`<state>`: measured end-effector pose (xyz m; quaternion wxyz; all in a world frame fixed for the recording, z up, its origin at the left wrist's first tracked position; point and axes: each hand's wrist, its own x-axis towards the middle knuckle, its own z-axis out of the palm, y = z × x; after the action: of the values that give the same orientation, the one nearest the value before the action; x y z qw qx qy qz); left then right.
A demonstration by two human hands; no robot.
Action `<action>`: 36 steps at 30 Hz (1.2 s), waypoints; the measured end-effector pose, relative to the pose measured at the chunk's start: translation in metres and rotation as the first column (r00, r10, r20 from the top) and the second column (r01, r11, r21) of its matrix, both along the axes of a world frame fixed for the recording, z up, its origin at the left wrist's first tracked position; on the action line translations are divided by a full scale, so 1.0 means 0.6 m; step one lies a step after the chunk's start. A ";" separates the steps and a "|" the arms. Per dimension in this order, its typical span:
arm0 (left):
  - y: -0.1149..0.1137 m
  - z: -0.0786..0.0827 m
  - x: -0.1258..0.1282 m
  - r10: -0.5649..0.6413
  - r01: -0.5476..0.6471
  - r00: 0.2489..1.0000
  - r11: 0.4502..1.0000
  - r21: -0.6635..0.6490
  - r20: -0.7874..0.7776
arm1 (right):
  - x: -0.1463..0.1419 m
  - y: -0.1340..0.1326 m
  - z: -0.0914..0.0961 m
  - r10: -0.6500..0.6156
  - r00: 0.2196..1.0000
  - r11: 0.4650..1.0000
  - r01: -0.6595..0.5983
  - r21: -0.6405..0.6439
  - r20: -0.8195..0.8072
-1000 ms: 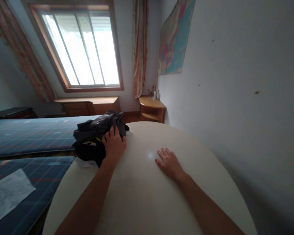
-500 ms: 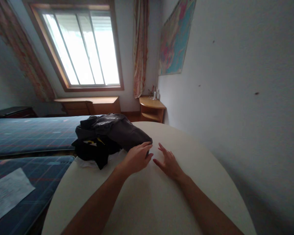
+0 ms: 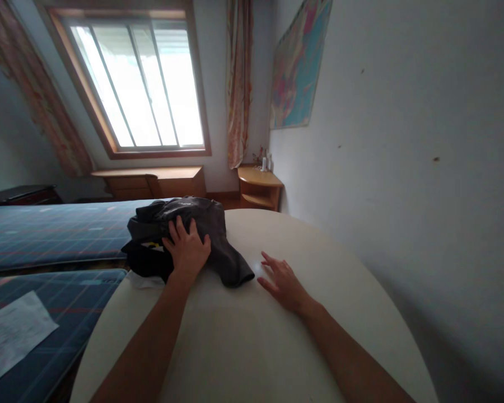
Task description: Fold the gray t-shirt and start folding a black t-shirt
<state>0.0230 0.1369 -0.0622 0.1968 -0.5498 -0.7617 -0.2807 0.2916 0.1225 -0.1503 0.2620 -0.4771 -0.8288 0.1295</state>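
Observation:
A crumpled pile of clothes lies at the far left of the round white table. On top is a dark grey garment, with one sleeve-like end hanging toward the middle of the table. Below it show a black garment with a yellow mark and some white cloth. My left hand is over the pile with its fingers spread on the grey garment, palm down. Over the tabletop, just right of the sleeve end, my right hand has its fingers apart and holds nothing.
Two plaid mattresses are at the left, the nearer one bearing a sheet of paper. The wall runs close along the right. Behind the table stand a low wooden desk and a corner shelf.
My left hand has let go of the grey garment's end and moved left onto the pile. That end now hangs nearer to me. My right hand has barely moved.

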 end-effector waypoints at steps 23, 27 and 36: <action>-0.068 0.031 0.122 -0.939 0.952 0.306 0.300 -0.057 0.157 | 0.025 -0.006 0.016 0.002 0.863 0.983 0.090 0.158 -0.505; -0.047 0.006 0.118 -0.922 0.945 0.325 0.312 -0.095 0.212 | 0.042 0.003 0.023 -0.024 0.875 0.997 0.056 0.052 -0.484; -0.019 -0.044 0.101 -0.815 0.908 0.416 0.393 -0.143 0.403 | 0.033 -0.009 0.051 -0.023 0.937 1.000 0.016 -0.023 -0.350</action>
<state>0.0834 0.1256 -0.0888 -0.1826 -0.8474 -0.4146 -0.2771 0.3113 0.1173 -0.1196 0.4017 -0.4572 -0.7630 0.2178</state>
